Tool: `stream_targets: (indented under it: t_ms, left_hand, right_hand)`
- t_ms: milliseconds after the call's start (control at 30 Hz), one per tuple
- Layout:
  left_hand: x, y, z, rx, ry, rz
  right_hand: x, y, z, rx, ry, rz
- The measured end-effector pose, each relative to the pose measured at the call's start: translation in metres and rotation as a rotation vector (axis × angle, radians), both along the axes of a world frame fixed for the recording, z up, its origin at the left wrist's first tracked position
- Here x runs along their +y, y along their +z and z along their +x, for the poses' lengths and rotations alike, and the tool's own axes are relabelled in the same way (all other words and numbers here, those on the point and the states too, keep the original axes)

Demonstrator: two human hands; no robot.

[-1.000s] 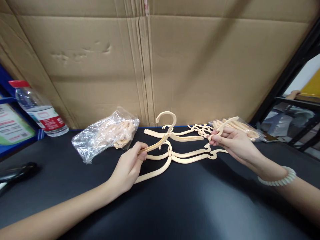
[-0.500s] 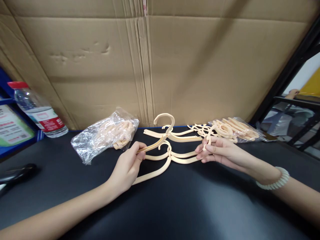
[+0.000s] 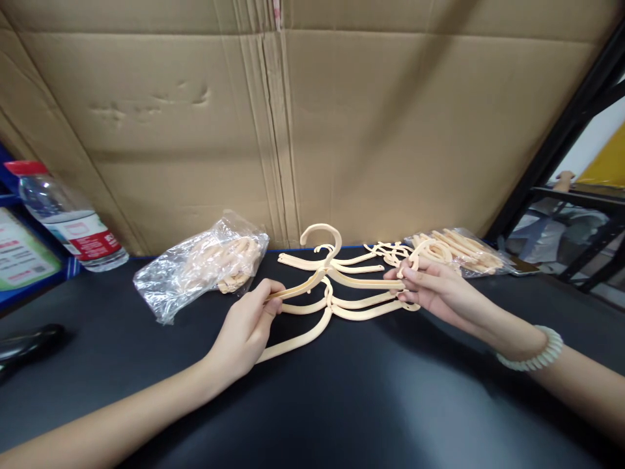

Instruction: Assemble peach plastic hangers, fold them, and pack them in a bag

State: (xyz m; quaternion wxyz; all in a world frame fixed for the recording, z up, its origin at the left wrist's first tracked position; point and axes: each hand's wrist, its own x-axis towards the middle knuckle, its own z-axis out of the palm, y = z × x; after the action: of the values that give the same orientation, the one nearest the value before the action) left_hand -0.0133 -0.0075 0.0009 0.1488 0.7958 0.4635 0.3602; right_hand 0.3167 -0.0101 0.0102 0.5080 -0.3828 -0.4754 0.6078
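Observation:
A beige plastic hanger (image 3: 312, 283) is pinched at its left arm by my left hand (image 3: 249, 324). The hanger's hook points up, and its right arm reaches to the fingertips of my right hand (image 3: 434, 290). Between my right thumb and fingers is a small curved beige piece (image 3: 414, 262), beside that arm's end. Below the raised hanger, more beige hangers (image 3: 364, 314) lie close together on the black table (image 3: 342, 404). Another hanger (image 3: 359, 268) lies just behind. My left hand hides part of the lower hangers' left side.
A clear plastic bag of beige parts (image 3: 200, 267) lies at the left, another bag (image 3: 473, 251) at the right beside loose beige pieces (image 3: 385, 251). A red-capped bottle (image 3: 78, 221) and a black object (image 3: 32, 345) are at far left. Cardboard (image 3: 390, 130) stands behind.
The raised hanger's right arm has come lower and nearer to my right fingers. My right hand has shifted slightly right, uncovering the lower hangers' right ends. The view has shifted slightly.

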Motion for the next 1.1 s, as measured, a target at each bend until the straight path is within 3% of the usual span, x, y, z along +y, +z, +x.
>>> stream_targets:
  t_ms: [167, 400, 833, 1100]
  left_hand:
    - [0.000, -0.001, 0.000, -0.013, 0.011, 0.011]
    - [0.001, -0.001, 0.000, -0.003, 0.021, 0.026]
    - [0.000, 0.000, 0.001, 0.045, 0.072, 0.056]
    - [0.001, 0.000, 0.001, 0.050, 0.071, 0.073]
  right_hand:
    - [0.002, -0.001, 0.002, 0.037, 0.084, -0.090]
    - [0.002, 0.002, 0.002, 0.076, 0.070, -0.173]
    - [0.002, 0.003, 0.012, -0.004, 0.082, -0.051]
    - [0.000, 0.007, 0.011, 0.022, 0.157, -0.126]
